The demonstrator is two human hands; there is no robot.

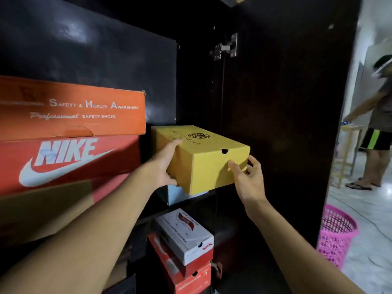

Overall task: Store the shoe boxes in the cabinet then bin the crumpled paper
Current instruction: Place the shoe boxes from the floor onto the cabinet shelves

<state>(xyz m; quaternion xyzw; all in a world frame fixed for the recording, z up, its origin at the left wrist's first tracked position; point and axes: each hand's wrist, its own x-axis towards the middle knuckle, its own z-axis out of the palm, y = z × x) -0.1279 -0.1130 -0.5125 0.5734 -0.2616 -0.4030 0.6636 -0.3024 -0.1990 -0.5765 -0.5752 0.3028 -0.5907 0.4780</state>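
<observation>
- Head view: the yellow shoe box sits mid-frame inside the dark cabinet, resting on a pale blue-and-white box on a shelf.
- Its long axis runs from the near end at 5 o'clock back toward 11 o'clock, into the cabinet. The near end juts out past the box beneath.
- The left hand grips the long side at the box's 9 o'clock, thumb over the top edge, fingers underneath.
- The right hand, at the box's 4 o'clock, presses its thumb on the near end face, fingers curled round the lower right corner.
- Both hands touch the box. What seems left is a push along that axis toward 11 o'clock, the right thumb driving and the left hand steering clear of the Nike box at 9 o'clock.
- A pink basket stands on the floor at 4 o'clock, well apart. No crumpled paper is in view.
</observation>
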